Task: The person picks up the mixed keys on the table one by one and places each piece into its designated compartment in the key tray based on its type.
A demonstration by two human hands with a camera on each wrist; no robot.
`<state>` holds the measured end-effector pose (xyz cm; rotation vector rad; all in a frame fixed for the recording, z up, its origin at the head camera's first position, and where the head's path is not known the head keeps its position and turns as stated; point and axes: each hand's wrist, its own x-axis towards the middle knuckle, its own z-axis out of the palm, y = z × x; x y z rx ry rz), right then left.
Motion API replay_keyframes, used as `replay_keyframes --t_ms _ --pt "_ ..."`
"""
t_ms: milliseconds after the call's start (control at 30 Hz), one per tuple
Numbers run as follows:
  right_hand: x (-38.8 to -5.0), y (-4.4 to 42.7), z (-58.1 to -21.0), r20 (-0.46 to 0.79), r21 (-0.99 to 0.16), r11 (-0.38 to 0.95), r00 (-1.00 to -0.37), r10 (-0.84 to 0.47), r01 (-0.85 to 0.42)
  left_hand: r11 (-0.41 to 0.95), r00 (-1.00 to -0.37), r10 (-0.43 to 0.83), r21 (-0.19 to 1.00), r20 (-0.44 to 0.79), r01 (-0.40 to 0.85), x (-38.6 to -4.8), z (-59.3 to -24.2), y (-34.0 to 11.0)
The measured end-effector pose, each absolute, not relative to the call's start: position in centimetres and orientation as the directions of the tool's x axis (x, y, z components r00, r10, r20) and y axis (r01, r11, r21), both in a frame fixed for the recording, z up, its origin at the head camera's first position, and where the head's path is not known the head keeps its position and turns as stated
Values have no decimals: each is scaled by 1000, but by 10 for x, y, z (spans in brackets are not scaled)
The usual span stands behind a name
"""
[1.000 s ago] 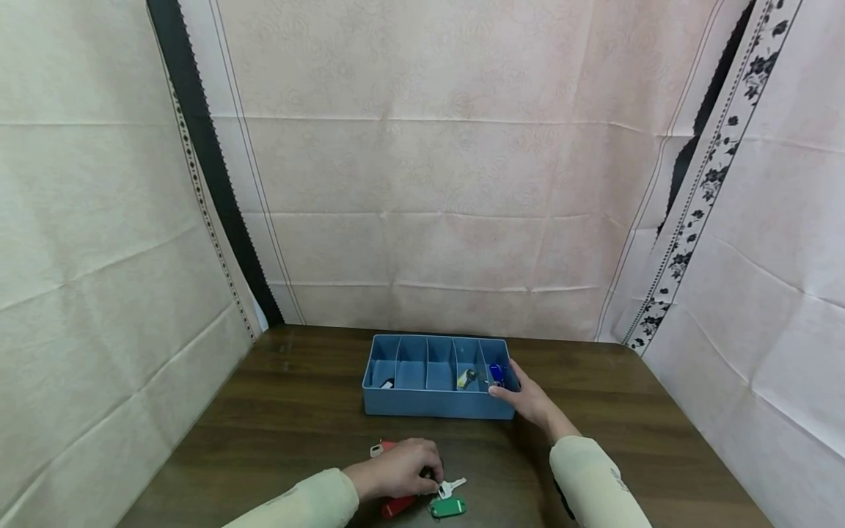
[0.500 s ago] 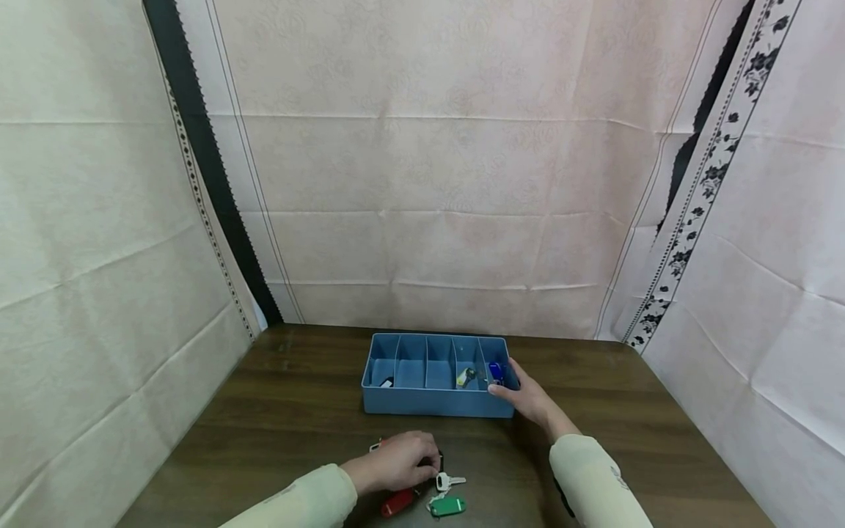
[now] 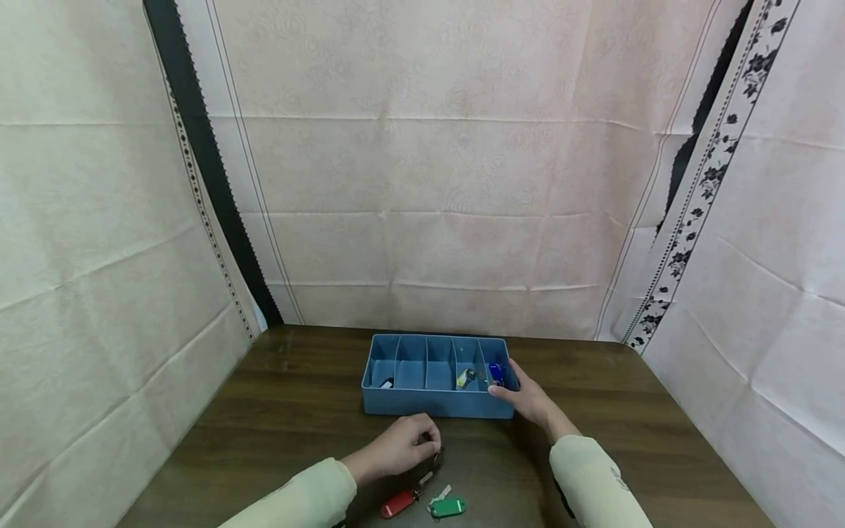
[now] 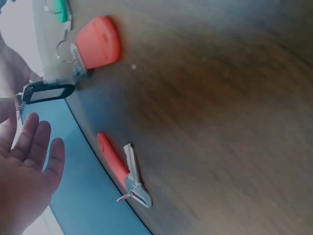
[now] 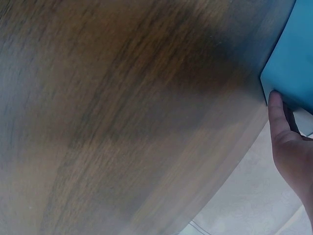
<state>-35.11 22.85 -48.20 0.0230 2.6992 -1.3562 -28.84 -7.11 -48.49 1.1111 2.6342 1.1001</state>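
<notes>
My left hand (image 3: 404, 444) pinches the ring of a black key tag (image 4: 49, 91) between thumb and fingertips. The tag hangs above the table. Below lie a red key tag (image 3: 399, 504) and a green key tag (image 3: 447, 507) with its key. In the left wrist view another red tag (image 4: 113, 160) with a silver key (image 4: 132, 164) lies close to the box; my hand covers it in the head view. My right hand (image 3: 531, 400) holds the right end of the blue divided box (image 3: 436, 402), thumb at the front.
The box's compartments run side by side. A white-and-black item (image 3: 387, 383) lies in the leftmost, a yellow tag (image 3: 464, 378) with a key in the fourth, a blue tag (image 3: 496, 372) in the rightmost. Pale cloth (image 3: 422, 183) hangs behind the brown table (image 3: 297, 411).
My left hand has risen slightly towards the box, lifting the black tag away from the red and green ones. My right hand stays on the box.
</notes>
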Motion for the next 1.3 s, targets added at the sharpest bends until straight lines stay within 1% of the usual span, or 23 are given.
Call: replay_keyframes --t_ms 133,267,533,900,1167,1300 --pt "-352 229 -481 -114 -799 597 -993 -40 68 482 -770 610 683 188 549 -290 -478 -72" --pt "-352 229 -480 -116 -799 597 -993 -37 71 480 -790 585 706 184 521 -293 -470 -74" --pt "-352 231 -478 -110 -801 595 -993 -36 67 464 -816 525 723 241 512 -304 -457 -81" --pt "-352 232 -476 -103 -808 585 -994 -28 67 467 -847 454 736 277 490 -319 -430 -92" --pt "-352 229 -480 -95 -812 580 -995 -29 61 471 -866 366 734 342 489 -330 -417 -101" --pt "-351 227 -482 -92 -812 581 -995 -27 59 481 -880 322 741 348 469 -336 -413 -107"
